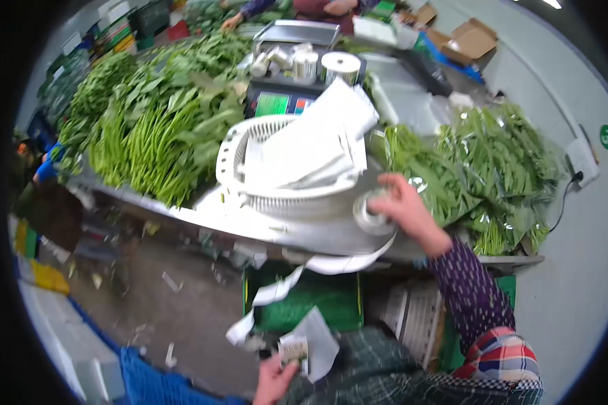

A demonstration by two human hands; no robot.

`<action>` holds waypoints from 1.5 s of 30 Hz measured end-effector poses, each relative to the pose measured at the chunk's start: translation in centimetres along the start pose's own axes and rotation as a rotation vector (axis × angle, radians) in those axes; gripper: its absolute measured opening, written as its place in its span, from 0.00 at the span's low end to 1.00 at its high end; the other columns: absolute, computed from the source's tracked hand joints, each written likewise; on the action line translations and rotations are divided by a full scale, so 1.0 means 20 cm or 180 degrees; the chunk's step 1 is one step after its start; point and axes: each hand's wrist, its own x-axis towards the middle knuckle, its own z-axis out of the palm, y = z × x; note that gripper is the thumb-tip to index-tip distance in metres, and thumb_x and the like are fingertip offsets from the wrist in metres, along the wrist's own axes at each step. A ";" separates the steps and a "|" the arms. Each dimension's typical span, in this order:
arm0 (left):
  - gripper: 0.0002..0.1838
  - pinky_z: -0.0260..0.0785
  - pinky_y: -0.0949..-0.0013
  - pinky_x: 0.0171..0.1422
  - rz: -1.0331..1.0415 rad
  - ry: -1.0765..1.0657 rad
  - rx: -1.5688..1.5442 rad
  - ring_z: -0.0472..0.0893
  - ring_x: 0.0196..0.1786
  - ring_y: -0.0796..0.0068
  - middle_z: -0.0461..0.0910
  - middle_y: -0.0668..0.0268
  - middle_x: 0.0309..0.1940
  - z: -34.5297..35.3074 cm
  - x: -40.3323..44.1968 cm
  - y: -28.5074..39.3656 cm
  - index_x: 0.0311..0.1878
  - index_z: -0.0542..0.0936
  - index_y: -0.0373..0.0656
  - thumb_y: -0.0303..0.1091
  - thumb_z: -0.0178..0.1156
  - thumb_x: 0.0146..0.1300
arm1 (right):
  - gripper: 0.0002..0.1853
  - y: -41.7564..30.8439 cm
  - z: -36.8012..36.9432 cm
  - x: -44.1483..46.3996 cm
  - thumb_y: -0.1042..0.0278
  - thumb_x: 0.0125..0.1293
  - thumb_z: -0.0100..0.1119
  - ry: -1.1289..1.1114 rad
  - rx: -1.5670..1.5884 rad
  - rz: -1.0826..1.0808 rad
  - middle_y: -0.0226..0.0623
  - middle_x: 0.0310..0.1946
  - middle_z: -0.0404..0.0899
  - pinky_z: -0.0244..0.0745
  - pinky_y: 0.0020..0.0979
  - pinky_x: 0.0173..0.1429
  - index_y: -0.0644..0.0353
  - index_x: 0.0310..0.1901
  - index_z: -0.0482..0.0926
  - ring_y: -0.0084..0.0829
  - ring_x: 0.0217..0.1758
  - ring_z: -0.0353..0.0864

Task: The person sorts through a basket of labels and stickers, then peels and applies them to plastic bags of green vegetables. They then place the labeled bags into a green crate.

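Note:
My right hand (405, 210) reaches over the steel table (304, 226), its thumb and fingers curled on a small roll of labels (371, 214). From this roll a long white paper strip (344, 263) trails over the table edge and hangs down to the left. Low in front of my body, my left hand (275, 379) pinches a small printed label (294, 354) together with a white sheet of paper (321, 344). Left of the roll stands a white plastic basket (233, 158) with a stack of white paper (311, 145) in it.
Behind the basket a scale (272, 103) carries paper rolls (340, 65). Loose leafy greens (148, 128) are heaped left; bagged greens (493, 162) lie right. Below is a green crate (311, 307), with a blue crate (162, 378) lower left. Another person's hand (232, 21) shows far back.

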 end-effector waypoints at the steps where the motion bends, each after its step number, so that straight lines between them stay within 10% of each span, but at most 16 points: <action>1: 0.12 0.70 0.74 0.44 -0.0305 0.0032 -0.0559 0.78 0.38 0.80 0.82 0.66 0.38 0.04 -0.06 0.07 0.47 0.80 0.35 0.27 0.57 0.60 | 0.41 0.10 -0.05 0.11 0.52 0.46 0.70 0.0046 -0.0251 0.0177 0.47 0.43 0.75 0.72 0.29 0.49 0.72 0.56 0.64 0.32 0.45 0.76; 5: 0.12 0.69 0.74 0.45 0.0065 0.0623 -0.0194 0.78 0.40 0.79 0.81 0.67 0.39 0.23 -0.10 0.58 0.44 0.80 0.33 0.28 0.56 0.59 | 0.56 0.28 -0.02 0.33 0.35 0.44 0.67 0.0306 -0.1897 -0.0044 0.67 0.56 0.65 0.66 0.41 0.62 0.75 0.62 0.56 0.52 0.59 0.69; 8: 0.12 0.69 0.77 0.42 -0.0269 0.0728 -0.0907 0.77 0.37 0.84 0.82 0.70 0.37 0.29 -0.04 0.67 0.46 0.80 0.36 0.31 0.57 0.62 | 0.35 0.00 -0.07 0.06 0.53 0.52 0.66 0.0837 -0.1590 -0.1880 0.55 0.53 0.71 0.67 0.40 0.58 0.70 0.56 0.69 0.47 0.56 0.71; 12: 0.13 0.71 0.76 0.42 -0.0069 0.0440 -0.1470 0.78 0.37 0.84 0.82 0.68 0.36 0.31 0.06 0.68 0.47 0.79 0.35 0.32 0.56 0.64 | 0.16 -0.23 -0.03 -0.53 0.68 0.55 0.62 -0.0873 -0.0164 -0.1101 0.39 0.42 0.78 0.72 0.26 0.47 0.65 0.45 0.77 0.27 0.43 0.77; 19: 0.13 0.71 0.75 0.43 0.0082 -0.0035 -0.1396 0.78 0.37 0.83 0.82 0.67 0.38 0.21 0.07 0.72 0.48 0.79 0.36 0.32 0.56 0.64 | 0.42 -0.15 0.12 -0.75 0.61 0.50 0.71 -0.0595 0.0188 -0.0461 0.46 0.52 0.72 0.70 0.31 0.55 0.66 0.63 0.59 0.32 0.55 0.73; 24: 0.11 0.71 0.74 0.44 0.0217 -0.0316 -0.1384 0.80 0.38 0.80 0.82 0.65 0.38 0.16 0.07 0.75 0.45 0.80 0.34 0.28 0.55 0.62 | 0.30 -0.13 0.16 -0.88 0.72 0.52 0.68 -0.0891 0.1870 0.0290 0.40 0.47 0.76 0.73 0.27 0.52 0.67 0.56 0.67 0.24 0.48 0.76; 30: 0.16 0.76 0.66 0.44 0.0516 -0.0358 -0.1744 0.82 0.38 0.64 0.73 0.49 0.55 0.08 0.13 0.77 0.49 0.76 0.31 0.32 0.55 0.60 | 0.08 -0.26 0.03 -0.97 0.81 0.54 0.62 0.1470 0.0284 -0.1294 0.33 0.35 0.81 0.74 0.23 0.39 0.63 0.37 0.78 0.21 0.34 0.79; 34: 0.21 0.78 0.63 0.38 0.0403 -0.0659 -0.2335 0.82 0.40 0.54 0.74 0.45 0.53 0.10 0.16 0.74 0.48 0.75 0.30 0.38 0.56 0.58 | 0.12 -0.39 -0.05 -1.03 0.79 0.38 0.58 0.0837 -0.1699 -0.3574 0.30 0.35 0.80 0.70 0.38 0.49 0.57 0.29 0.79 0.33 0.40 0.78; 39: 0.16 0.70 0.70 0.52 0.0209 -0.0597 -0.1526 0.80 0.43 0.74 0.80 0.59 0.43 0.23 0.19 0.84 0.51 0.75 0.31 0.28 0.53 0.61 | 0.09 -0.27 -0.07 -1.07 0.74 0.40 0.58 0.0488 -0.1731 -0.3569 0.26 0.37 0.80 0.66 0.39 0.54 0.54 0.28 0.79 0.31 0.44 0.77; 45: 0.12 0.71 0.76 0.44 0.0508 -0.0205 -0.1370 0.79 0.37 0.82 0.82 0.66 0.38 0.31 0.19 0.83 0.47 0.79 0.34 0.28 0.55 0.63 | 0.13 -0.22 -0.14 -1.01 0.77 0.50 0.57 0.0747 -0.1368 -0.2782 0.36 0.44 0.77 0.68 0.38 0.56 0.58 0.40 0.78 0.35 0.48 0.77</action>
